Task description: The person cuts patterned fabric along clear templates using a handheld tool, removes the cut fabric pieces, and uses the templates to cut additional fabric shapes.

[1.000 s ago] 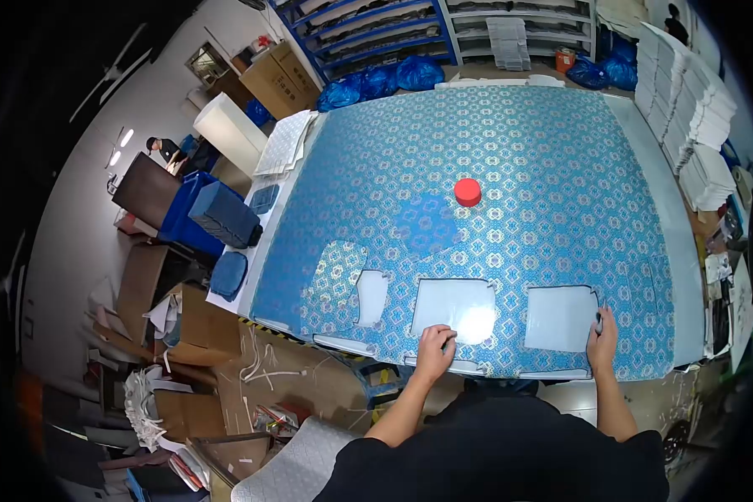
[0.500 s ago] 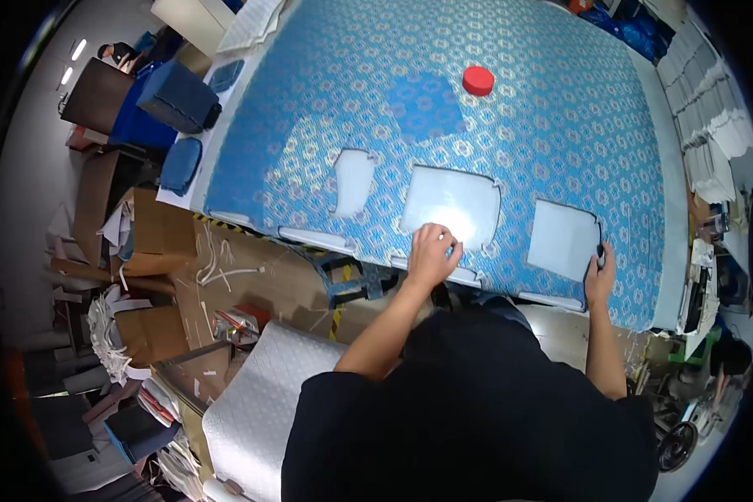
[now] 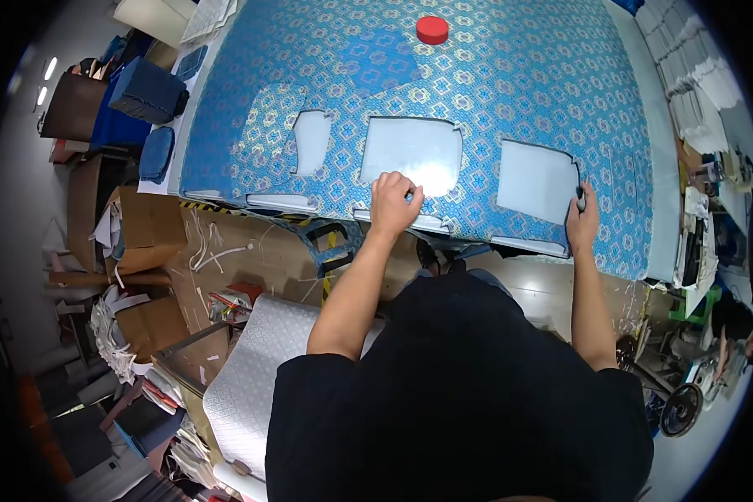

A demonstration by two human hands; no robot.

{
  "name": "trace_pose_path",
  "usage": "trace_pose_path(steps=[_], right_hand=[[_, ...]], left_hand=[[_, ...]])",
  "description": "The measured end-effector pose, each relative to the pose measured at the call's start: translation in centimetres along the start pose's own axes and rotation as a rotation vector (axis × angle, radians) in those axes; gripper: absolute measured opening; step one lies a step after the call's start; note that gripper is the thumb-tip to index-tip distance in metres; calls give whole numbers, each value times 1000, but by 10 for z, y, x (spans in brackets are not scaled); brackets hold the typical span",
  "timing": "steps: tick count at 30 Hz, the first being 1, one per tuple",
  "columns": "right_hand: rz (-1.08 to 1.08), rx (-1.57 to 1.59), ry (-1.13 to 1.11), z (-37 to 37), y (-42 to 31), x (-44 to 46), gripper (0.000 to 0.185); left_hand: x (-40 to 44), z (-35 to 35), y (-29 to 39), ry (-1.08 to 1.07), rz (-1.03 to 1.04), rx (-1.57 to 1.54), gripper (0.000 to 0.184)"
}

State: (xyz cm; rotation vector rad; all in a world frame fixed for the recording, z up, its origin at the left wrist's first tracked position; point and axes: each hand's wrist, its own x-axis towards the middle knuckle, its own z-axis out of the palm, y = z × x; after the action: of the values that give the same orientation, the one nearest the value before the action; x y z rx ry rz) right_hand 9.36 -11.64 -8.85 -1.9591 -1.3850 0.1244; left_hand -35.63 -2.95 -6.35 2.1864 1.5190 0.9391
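Note:
A blue fabric [image 3: 485, 109] with a woven gold-and-white pattern covers the table, with several pale openings where the white surface beneath shows. My left hand [image 3: 393, 203] rests at the lower edge of the middle opening [image 3: 406, 146], fingers bent down on it and thumb apart, nothing visible in it. At the right edge of the right-hand opening [image 3: 534, 180], my right hand [image 3: 583, 219] is closed round a small dark-tipped tool [image 3: 581, 194]. Its kind is mostly hidden by the fingers. A narrower opening [image 3: 312, 142] lies to the left.
A red round disc [image 3: 432, 30] sits on the fabric farther back. Stacked white sheets [image 3: 694, 58] line the right side. Left of the table stand a cardboard box [image 3: 151, 226] and blue padded pieces [image 3: 146, 88]. A silvery patterned sheet [image 3: 259, 376] is behind to my left.
The camera view has shifted, so the table and both hands appear higher and farther left. Against the fabric, both hands look nearly in the same places.

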Motion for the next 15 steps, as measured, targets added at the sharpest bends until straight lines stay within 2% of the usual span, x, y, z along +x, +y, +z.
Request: trace_pose_path(steps=[6,7,9,12,15], right_hand=[[9,-15,3,-2,3,-2,40],[13,15,6,-3,0,-1,39],[14,67,8,-6,-1,-1,39],[14,129,19,-1,0,3,38],[28,151,29,-1,2,-2,37]], left_hand=[[-3,3,2,31,-56,-15,19],[-8,-1,3,29,-83,-74,13],[-22,-21,17,-3,-99,-201,17],[-62,-51,18,-30,-28,-47,23],[-128,-78,11,-21,-196,4,23]])
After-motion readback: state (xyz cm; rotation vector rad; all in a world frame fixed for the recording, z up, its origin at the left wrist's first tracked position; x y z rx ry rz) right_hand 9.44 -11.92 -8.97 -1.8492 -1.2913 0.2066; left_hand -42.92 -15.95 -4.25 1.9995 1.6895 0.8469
